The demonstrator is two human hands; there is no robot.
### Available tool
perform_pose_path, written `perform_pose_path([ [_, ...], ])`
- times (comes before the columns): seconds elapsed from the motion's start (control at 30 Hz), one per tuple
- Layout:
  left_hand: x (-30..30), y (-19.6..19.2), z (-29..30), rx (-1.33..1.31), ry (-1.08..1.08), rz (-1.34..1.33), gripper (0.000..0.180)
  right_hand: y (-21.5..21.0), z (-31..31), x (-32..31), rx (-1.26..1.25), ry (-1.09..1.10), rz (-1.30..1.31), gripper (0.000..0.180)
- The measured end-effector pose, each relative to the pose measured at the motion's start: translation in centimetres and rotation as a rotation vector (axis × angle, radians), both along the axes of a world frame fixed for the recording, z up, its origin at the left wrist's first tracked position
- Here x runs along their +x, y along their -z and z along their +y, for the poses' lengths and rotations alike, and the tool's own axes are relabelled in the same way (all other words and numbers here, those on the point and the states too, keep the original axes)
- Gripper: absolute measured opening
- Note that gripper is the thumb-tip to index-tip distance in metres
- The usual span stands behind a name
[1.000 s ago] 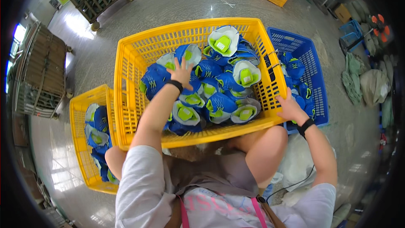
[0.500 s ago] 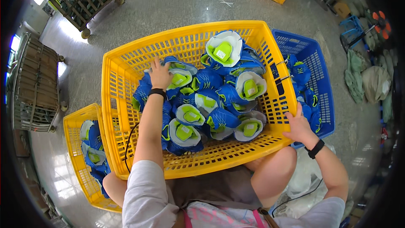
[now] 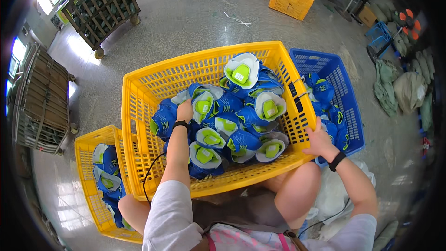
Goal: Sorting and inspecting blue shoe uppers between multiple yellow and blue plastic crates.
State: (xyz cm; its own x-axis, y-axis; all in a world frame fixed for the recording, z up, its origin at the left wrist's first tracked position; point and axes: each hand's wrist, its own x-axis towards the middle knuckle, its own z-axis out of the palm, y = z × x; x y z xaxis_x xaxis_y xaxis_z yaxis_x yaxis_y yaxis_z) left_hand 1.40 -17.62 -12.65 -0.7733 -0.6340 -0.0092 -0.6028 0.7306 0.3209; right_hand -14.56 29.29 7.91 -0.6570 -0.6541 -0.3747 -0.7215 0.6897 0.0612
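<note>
The left hand (image 3: 185, 111) has dropped from the top of the heap, where its fingers were fanned out, to a lower spot among the blue shoe uppers (image 3: 244, 140), nearer the close edge of the yellow crate (image 3: 204, 56). One upper (image 3: 203, 106), just right of that hand, has turned and shows more of its lime-green inside. The left fingertips are hidden against it, so I cannot tell whether they pinch it or only touch it. The right hand (image 3: 320, 142) stays at the crate's close right corner, thumb and fingers parted and hooked over the rim, well apart from the heap.

The uppers pile toward the crate's middle and right edge, one standing pale and cup-like near the far right corner. They are soft and rounded, blue with thin pale lines, with light-grey flared collars and lime tongues. The crate is rigid plastic with slotted walls. A blue crate (image 3: 341, 88) lies beyond its right edge, a smaller yellow crate (image 3: 83, 172) beyond its left.
</note>
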Motion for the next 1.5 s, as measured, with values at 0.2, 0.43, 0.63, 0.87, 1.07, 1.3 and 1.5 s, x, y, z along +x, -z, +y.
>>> perform_pose_path([
  [0.2, 4.1, -1.3, -2.3, 0.082, -0.035, 0.013, 0.033, 1.3, 0.9, -1.1, -0.209, -0.085, -0.009, 0.065],
  [0.43, 5.9, -7.0, 0.0, 0.065, -0.012, -0.193, 0.039, 0.2, 1.6, -1.3, -0.193, -0.003, -0.025, 0.065],
  [0.63, 4.7, -5.5, 3.5, 0.004, 0.15, -0.669, 0.039, 1.2, 0.7, -0.6, -0.135, -0.003, 0.016, 0.063],
  [0.87, 10.5, -3.3, 0.1, 0.037, 0.416, -0.466, 0.03, 0.8, -1.5, 0.2, -0.205, -0.089, 0.038, 0.06],
  [1.07, 6.7, -18.4, 7.0, 1.299, -0.158, 0.361, 0.035, 1.6, 1.3, -1.2, -0.137, 0.035, 0.085, 0.059],
  [1.3, 12.2, -30.1, 15.2, 2.097, 0.064, 0.846, 0.032, -3.1, -1.6, 2.4, -0.106, 0.189, 0.001, 0.084],
  [1.5, 16.5, -32.6, 24.0, 0.754, 0.667, 0.595, 0.032, -9.8, -9.3, 11.9, -1.159, -0.287, -1.24, 0.075],
])
